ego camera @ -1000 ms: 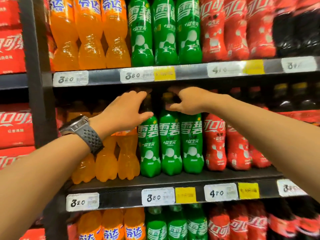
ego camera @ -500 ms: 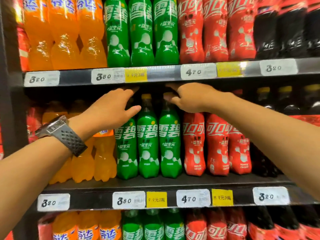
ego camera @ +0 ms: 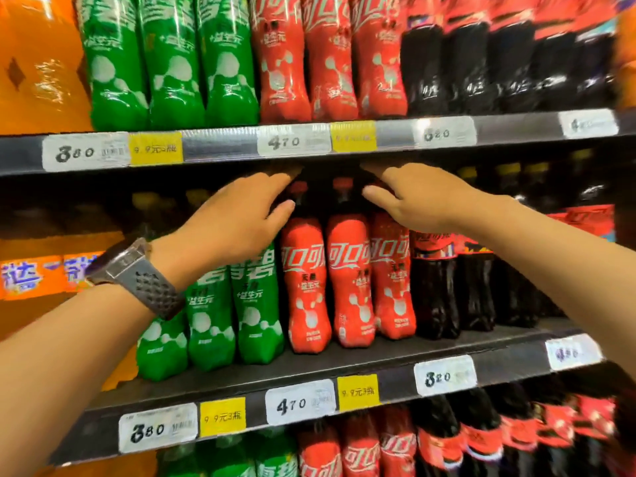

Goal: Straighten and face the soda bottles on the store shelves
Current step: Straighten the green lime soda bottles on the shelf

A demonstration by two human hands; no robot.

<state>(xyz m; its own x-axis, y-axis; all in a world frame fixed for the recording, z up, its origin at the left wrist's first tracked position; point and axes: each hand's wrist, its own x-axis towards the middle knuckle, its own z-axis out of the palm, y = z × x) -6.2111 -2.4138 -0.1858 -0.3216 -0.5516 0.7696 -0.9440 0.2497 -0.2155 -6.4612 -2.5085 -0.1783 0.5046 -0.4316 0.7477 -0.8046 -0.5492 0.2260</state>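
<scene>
Middle shelf (ego camera: 378, 359), left to right: green bottles (ego camera: 254, 304), three red bottles (ego camera: 347, 280) with white script labels facing out, upright near the front edge, then dark bottles (ego camera: 437, 287). Left hand (ego camera: 237, 218), watch (ego camera: 134, 273) at wrist, spread open against the leftmost red neck. Right hand (ego camera: 420, 197) open, fingers reaching behind the rightmost red cap; no grip visible.

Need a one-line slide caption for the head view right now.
Left hand and right hand reach to the necks of red cola bottles on the middle shelf.
</scene>
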